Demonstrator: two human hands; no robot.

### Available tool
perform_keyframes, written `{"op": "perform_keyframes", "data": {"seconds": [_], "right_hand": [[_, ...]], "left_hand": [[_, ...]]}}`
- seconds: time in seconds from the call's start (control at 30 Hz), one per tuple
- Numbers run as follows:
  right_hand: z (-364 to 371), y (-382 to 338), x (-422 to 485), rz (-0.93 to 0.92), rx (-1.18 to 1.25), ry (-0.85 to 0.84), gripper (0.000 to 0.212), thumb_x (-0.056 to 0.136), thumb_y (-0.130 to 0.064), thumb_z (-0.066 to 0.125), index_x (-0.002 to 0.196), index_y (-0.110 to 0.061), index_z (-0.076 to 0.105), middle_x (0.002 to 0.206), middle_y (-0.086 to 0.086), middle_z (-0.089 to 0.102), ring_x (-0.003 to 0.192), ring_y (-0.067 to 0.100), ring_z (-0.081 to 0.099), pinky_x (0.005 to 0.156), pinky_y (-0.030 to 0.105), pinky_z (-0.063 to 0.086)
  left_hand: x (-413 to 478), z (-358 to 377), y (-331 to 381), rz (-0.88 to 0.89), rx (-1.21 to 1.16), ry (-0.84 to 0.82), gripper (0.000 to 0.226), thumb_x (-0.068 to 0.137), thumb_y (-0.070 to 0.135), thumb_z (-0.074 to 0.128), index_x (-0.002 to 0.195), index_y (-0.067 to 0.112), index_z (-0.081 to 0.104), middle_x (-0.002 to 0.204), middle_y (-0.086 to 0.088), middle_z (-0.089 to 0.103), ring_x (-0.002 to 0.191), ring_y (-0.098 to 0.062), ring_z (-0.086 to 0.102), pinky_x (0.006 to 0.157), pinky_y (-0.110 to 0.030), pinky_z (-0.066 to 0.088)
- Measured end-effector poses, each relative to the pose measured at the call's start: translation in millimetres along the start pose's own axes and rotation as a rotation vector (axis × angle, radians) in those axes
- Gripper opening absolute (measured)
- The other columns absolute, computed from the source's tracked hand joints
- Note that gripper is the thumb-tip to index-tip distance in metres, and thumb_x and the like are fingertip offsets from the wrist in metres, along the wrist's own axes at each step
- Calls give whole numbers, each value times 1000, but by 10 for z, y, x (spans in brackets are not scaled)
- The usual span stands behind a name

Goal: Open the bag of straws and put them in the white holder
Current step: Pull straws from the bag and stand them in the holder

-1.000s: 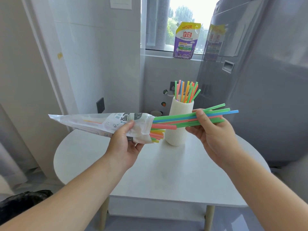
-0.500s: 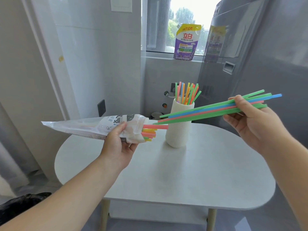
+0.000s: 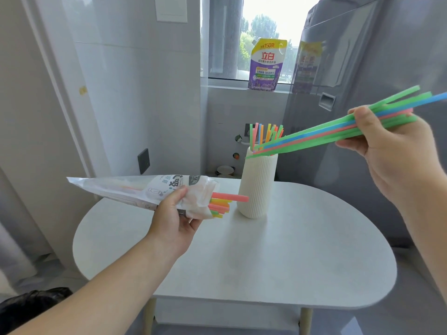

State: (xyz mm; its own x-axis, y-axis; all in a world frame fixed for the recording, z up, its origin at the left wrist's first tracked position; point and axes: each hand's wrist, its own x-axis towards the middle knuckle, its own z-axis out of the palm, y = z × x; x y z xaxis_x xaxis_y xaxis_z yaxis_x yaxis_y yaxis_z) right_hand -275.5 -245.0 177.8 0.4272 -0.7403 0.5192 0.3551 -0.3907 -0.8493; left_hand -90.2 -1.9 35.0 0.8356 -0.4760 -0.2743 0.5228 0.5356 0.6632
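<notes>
**A fresh bundle of straws is out of the bag and pointing at the holder**

The right hand [image 3: 387, 146] pinches a loose bundle of green, blue and pink straws [image 3: 326, 134] between thumb and curled fingers. A second ago the near ends of these straws were still in the mouth of the bag. Now the hand has drawn up and away, and the bundle is fully free. The straws slant down from the hand, and their free ends reach the rim of the ribbed white holder [image 3: 258, 184]. It stands on the white table [image 3: 290, 250], below and ahead of that hand.

The left hand [image 3: 176, 218] grips the plastic straw bag [image 3: 135, 189] near its open mouth. Short pink, orange, yellow and green straw ends [image 3: 222, 204] poke out just past its fingers, towards the holder.

This batch looks ready to drop in beside the upright straws [image 3: 261, 134] already there, with more left to pull from the bag.

The bundle's far ends run off the picture's edge beyond the right hand. The cloudy bag hides how many straws remain. I cannot tell whether the bundle's tips touch the rim or hang in front of it.
</notes>
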Motion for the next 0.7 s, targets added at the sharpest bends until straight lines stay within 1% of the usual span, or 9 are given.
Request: {"op": "perform_keyframes", "data": {"seconds": [0.13, 0.23, 0.37, 0.53, 0.7], "right_hand": [[66, -172, 152, -54, -133, -31, 15, 95, -26, 69, 99, -12, 72, 85, -3, 78, 85, 18, 78, 73, 28, 63], [109, -254, 251, -39, -208, -83, 13, 95, -26, 70, 97, -14, 71, 84, -4, 79, 82, 17, 78, 71, 28, 63], [169, -307, 338, -23, -282, -107, 10, 95, -26, 69, 96, -16, 70, 93, 1, 78, 81, 16, 78, 73, 30, 64], [167, -366, 404, 10, -243, -52, 11, 95, -25, 70, 90, -15, 68, 93, 1, 76, 80, 14, 78, 66, 25, 63], [139, -351, 451, 60, -240, -9, 20, 94, -27, 70, 101, -9, 67, 97, 3, 75, 80, 13, 78, 68, 28, 64]], "left_hand": [[-1, 25, -28, -20, 8, -14, 14, 97, 20, 65, 110, 15, 68, 80, -1, 79, 70, -16, 77, 54, -26, 61], [1, 39, -45, -34, 5, -18, 15, 97, 20, 66, 110, 15, 69, 79, -1, 79, 69, -15, 77, 52, -26, 60], [7, 56, -63, -44, 3, -23, 17, 96, 19, 66, 112, 15, 69, 81, -1, 79, 70, -16, 77, 50, -26, 59], [7, 50, -61, -35, -14, -29, 21, 96, 17, 66, 117, 16, 67, 80, -1, 80, 67, -15, 77, 49, -25, 58], [19, 46, -51, -26, -18, -32, 26, 96, 17, 67, 122, 16, 66, 82, -2, 80, 69, -16, 78, 49, -25, 58]]}}
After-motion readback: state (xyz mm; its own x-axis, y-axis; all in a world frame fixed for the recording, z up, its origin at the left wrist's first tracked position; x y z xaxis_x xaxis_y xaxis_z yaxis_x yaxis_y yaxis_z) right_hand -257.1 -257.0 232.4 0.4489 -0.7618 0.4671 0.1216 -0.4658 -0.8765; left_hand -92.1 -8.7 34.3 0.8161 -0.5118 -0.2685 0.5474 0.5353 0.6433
